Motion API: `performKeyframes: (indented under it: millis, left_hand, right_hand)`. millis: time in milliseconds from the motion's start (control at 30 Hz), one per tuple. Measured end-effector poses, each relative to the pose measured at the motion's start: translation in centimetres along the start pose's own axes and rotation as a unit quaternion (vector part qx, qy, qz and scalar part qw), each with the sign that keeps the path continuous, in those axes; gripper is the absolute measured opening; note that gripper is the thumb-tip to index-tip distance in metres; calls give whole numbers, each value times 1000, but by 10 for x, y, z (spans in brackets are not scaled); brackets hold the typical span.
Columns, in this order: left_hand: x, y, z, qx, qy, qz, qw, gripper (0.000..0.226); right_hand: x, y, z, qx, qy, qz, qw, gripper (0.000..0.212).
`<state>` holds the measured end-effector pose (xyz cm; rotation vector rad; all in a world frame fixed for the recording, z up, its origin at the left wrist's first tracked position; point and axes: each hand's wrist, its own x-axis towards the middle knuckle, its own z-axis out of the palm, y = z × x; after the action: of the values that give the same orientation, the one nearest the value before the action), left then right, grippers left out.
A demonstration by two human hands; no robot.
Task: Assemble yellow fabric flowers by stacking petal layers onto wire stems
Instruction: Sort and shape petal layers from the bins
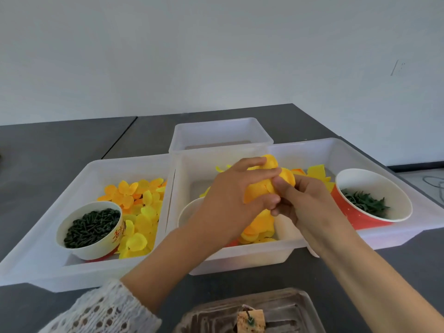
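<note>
Above the middle white tray (240, 257), my left hand (230, 200) and my right hand (310, 207) meet around a yellow-orange fabric flower (266, 186). The left hand's fingers curl over its petals from the left. My right hand pinches it from the right and below. Any wire stem is hidden by the hands. More yellow petal layers (258, 230) lie in the tray under the hands. Loose yellow and orange petals (139, 207) fill the left tray (48, 241).
A bowl of dark green stem pieces (92, 227) stands in the left tray. A red paper cup of green leaf parts (371, 200) lies tilted in the right tray (408, 227). A white bin (219, 135) stands behind. A dark clear tray (252, 313) sits near me.
</note>
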<state>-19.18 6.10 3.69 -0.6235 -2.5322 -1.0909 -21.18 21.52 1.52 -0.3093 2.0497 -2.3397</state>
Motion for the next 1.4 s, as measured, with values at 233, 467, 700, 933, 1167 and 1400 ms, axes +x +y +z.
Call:
performKeyframes:
  millis: [233,467,700,933,1167,1400]
  left_hand:
    - [-4,11,-2,2,115,-36,993,33]
    - [-1,19,-7,-19,173,-103,979,5]
    - [16,-3,-16,-160,230,-164,946,20]
    - [40,-48,-33,-27,193,-189,962,12]
    - [21,-16,-8,-36,-16,15,999,35]
    - [9,-2,7,-34,9,-46,998,39]
  right_hand:
    - [-1,-3,20,-32,43,-40,998,36]
    - [-4,-5,23,-74,28,-75,994,42]
    - [-9,-3,8,3,-31,-58,998,35]
    - [-8,4,-22,99,42,12,994,25]
    - [-2,3,-24,33,16,44,998,23]
    - [-6,4,-3,-44,19,-10,999,33]
